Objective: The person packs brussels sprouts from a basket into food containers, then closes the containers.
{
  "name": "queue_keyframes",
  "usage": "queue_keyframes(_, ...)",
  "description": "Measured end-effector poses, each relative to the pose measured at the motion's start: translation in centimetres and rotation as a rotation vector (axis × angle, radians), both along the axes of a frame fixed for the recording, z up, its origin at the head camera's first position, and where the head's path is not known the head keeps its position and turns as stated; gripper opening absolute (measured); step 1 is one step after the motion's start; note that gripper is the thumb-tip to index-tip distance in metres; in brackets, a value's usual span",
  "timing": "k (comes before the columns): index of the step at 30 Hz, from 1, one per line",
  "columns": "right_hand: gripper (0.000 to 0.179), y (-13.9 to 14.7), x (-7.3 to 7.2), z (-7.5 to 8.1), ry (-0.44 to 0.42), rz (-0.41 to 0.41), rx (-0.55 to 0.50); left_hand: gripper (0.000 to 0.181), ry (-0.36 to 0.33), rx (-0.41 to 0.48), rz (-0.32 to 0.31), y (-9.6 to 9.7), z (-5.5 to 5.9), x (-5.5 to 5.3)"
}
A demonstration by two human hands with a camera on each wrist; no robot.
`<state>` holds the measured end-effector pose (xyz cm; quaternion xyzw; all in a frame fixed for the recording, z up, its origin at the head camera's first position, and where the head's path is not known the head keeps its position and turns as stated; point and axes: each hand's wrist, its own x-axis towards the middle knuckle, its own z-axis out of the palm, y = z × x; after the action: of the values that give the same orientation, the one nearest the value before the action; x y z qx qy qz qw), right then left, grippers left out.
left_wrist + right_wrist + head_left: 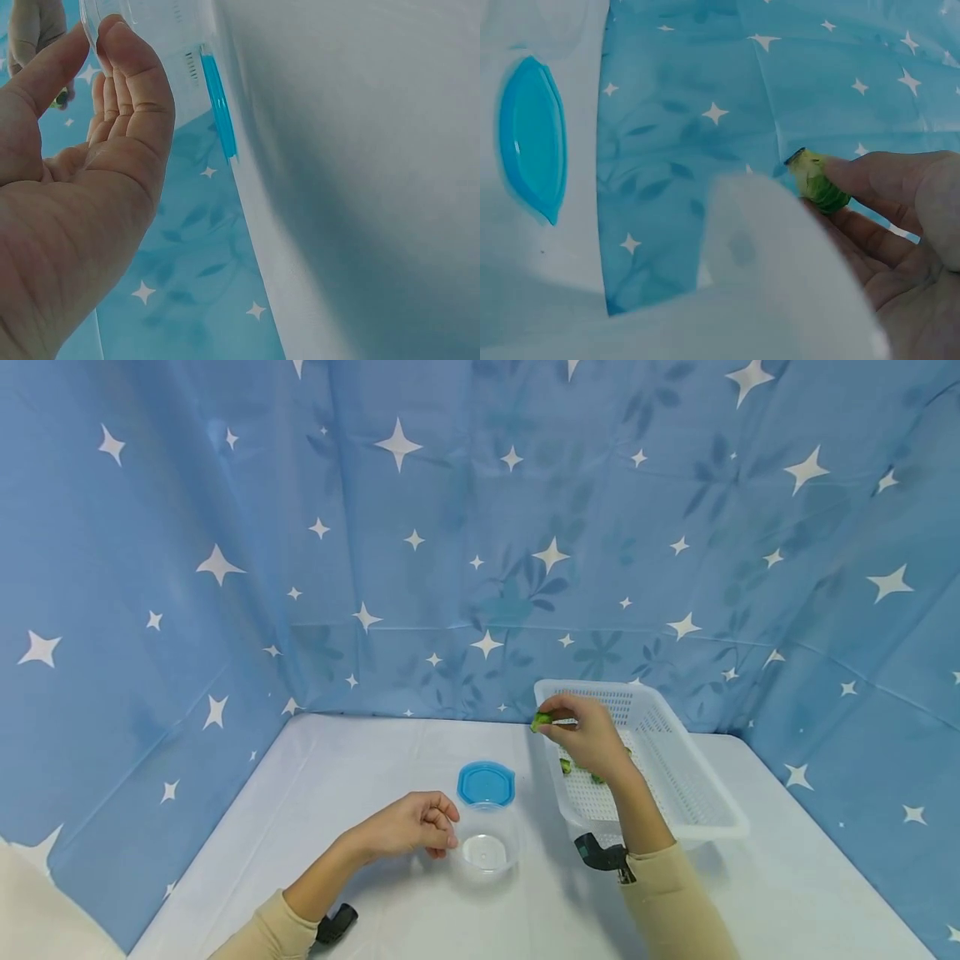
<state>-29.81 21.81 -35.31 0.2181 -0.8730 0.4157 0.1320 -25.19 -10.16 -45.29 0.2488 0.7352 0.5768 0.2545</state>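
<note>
My right hand (588,735) pinches a Brussels sprout (819,184) between thumb and fingers, above the far left rim of a white perforated basket (701,777). Its brown cut end shows in the right wrist view. Several green sprouts (566,766) lie inside the basket, partly hidden by my right forearm. My left hand (411,825) is at the left side of a clear round plastic container (487,853), thumb and forefinger pinching its rim. No contents are visible in the container. Just behind it lies a blue lid (486,783), flat on the table.
A white cloth covers the table (375,739). Blue curtains (450,568) with white stars enclose the back and both sides. The basket takes up the right part of the table, its raised walls close to the right forearm.
</note>
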Motion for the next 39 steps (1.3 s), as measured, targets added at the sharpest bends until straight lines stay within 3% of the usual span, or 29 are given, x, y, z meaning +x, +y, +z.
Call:
queue_keyframes(7, 0.017, -0.7, 0.9, -1.4, -0.030, 0.018, -0.009, 0.036, 0.004, -0.006, -0.010, 0.0, 0.0, -0.1)
queue_keyframes(14, 0.020, -1.4, 1.2, -1.9, -0.018, 0.078, 0.002, 0.036, 0.033, -0.022, 0.002, 0.0, 0.1, -0.2)
queue_keyframes(21, 0.021, -2.0, 1.8, -2.4, -0.017, 0.118, 0.033, 0.037, 0.016, -0.010, -0.005, 0.1, -0.1, -0.2)
queue_keyframes(30, 0.018, -3.2, 2.2, -2.7, -0.063, 0.262, 0.212, 0.037, 0.002, 0.004, 0.004, 0.1, -0.1, -0.1)
queue_keyframes(39, 0.018, -4.5, 2.6, -3.5, -0.165, 0.415, 0.291, 0.041, -0.016, 0.002, 0.014, 0.0, 0.3, 0.1)
